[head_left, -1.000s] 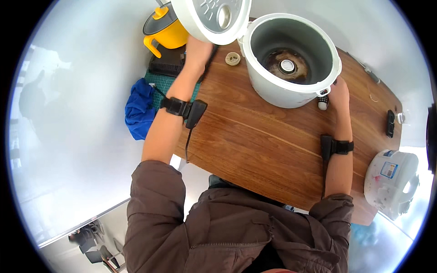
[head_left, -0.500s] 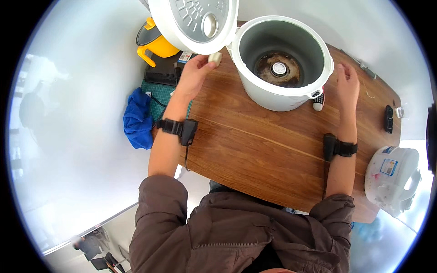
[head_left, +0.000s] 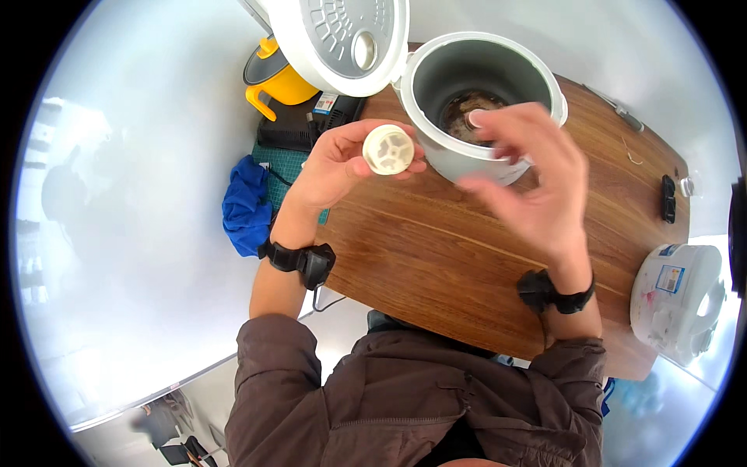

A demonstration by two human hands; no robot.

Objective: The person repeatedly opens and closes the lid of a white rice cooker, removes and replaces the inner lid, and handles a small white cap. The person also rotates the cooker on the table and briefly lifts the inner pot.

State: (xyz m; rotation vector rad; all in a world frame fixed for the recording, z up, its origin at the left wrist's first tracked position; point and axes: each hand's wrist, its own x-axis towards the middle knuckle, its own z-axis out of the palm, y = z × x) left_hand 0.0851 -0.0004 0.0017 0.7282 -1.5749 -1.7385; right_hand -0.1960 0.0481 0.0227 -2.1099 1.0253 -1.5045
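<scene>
My left hand [head_left: 342, 167] holds a small round cream-coloured cap [head_left: 388, 149] between thumb and fingers, raised above the wooden table [head_left: 436, 257]. Just right of it my right hand [head_left: 533, 175] hovers blurred, fingers spread and empty, in front of the white rice cooker [head_left: 482, 93]. The cooker's pot is open and its lid [head_left: 342, 39] stands tipped back to the left. A heating plate shows at the bottom of the pot.
A yellow jug [head_left: 276, 78] and a black box [head_left: 299, 128] stand at the table's far left, with a blue cloth [head_left: 245, 206] below them. A second white cooker [head_left: 681, 300] sits at the right. Small dark items [head_left: 668, 198] lie near the right edge.
My left hand picked the round cap off the table beside the cooker and lifted it toward me. My right hand left the cooker's right side and rose toward the cap.
</scene>
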